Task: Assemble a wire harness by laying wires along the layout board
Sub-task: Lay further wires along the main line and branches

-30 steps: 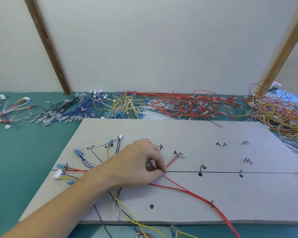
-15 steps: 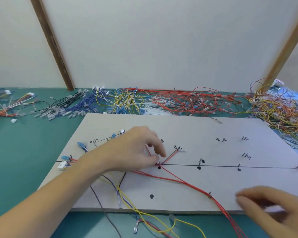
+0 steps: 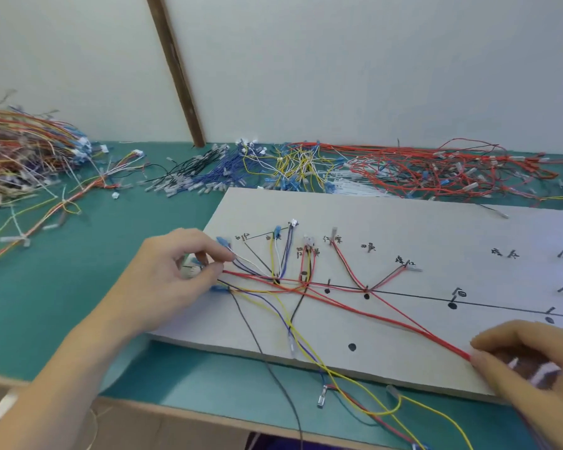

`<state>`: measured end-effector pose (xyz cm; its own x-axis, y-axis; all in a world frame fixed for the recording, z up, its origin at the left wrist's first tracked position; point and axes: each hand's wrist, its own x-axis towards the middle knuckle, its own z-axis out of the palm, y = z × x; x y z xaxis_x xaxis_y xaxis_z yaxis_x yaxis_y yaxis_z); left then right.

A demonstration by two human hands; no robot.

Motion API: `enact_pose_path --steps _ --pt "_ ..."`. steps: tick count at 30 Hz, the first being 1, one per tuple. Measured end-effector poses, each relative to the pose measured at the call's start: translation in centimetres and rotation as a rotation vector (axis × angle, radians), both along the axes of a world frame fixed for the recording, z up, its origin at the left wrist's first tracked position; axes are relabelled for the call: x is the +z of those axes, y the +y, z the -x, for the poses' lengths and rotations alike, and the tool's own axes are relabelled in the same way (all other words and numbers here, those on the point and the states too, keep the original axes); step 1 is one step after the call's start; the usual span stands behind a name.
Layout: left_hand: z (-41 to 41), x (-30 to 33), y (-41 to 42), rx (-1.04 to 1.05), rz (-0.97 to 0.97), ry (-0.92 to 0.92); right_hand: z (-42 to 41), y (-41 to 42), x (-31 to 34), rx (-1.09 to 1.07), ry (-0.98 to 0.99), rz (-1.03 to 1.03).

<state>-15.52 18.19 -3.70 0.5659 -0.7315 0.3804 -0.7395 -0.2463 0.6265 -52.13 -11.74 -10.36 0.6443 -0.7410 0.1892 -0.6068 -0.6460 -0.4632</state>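
Observation:
The grey layout board (image 3: 403, 228) lies on the green table, marked with a black line, dots and handwritten labels. Red wires (image 3: 355, 311) run from the board's left end across to its lower right. My left hand (image 3: 173, 277) pinches the white connector (image 3: 189, 271) at the board's left end, where the red wires start. My right hand (image 3: 530, 365) grips the red wires at the board's front right edge. Yellow, blue and black wires (image 3: 283, 316) fan out from the left junction and hang over the front edge.
Piles of loose wires line the back of the table: red (image 3: 452, 173), yellow and blue (image 3: 273, 167), and a mixed heap (image 3: 23, 151) at far left. A dark wooden post (image 3: 176, 69) leans against the white wall. The table's front edge (image 3: 208, 417) is close.
My left hand moved from the board's middle junction to the connector at the left end. My right hand came in and took hold of the red wires. The view swung left.

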Motion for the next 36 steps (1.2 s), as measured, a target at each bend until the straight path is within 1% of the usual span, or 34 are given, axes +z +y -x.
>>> enact_pose_path --steps 1,3,6,9,11,16,19,21,24,31,33,34,36 --pt "0.1 -0.3 0.4 -0.001 -0.006 -0.022 -1.0 0.9 1.4 -0.006 0.0 -0.002" --pt "0.5 -0.7 0.9 -0.005 -0.021 -0.052 -4.2 4.3 4.8 0.038 -0.03 -0.069" --pt "0.8 -1.4 1.5 0.042 0.003 -0.068 -8.6 9.4 8.5 0.256 -0.079 -0.049" --pt "0.8 -1.8 2.1 0.139 0.039 -0.079 -11.9 12.0 9.6 0.447 -0.009 -0.205" --pt "0.6 -1.9 2.4 0.198 0.037 -0.036 -13.9 12.6 9.2 0.514 0.012 -0.229" --pt "-0.2 -2.5 2.6 0.258 0.038 0.079 -19.0 13.2 8.7 0.57 0.019 -0.137" --pt "-0.4 -2.7 2.7 0.273 0.071 0.143 -20.9 13.2 8.0 0.562 0.025 -0.087" --pt "-0.5 -2.9 2.7 0.28 0.089 0.17 -21.7 13.5 7.8 0.558 0.036 -0.055" --pt "-0.8 -3.3 2.9 0.282 0.107 0.212 -22.3 13.7 7.5 0.59 0.104 -0.03" --pt "-1.8 -4.1 3.3 0.242 0.14 0.321 -23.1 13.9 7.8 0.555 0.14 -0.043" --pt "-1.9 -4.3 3.4 0.235 0.143 0.325 -23.0 13.8 8.0 0.546 0.142 -0.115" --pt "-1.9 -4.3 3.5 0.232 0.14 0.327 -23.0 13.8 8.2 0.539 0.139 -0.212" --pt "-2.0 -4.4 3.5 0.231 0.134 0.329 -22.7 13.6 8.7 0.522 0.115 -0.503"
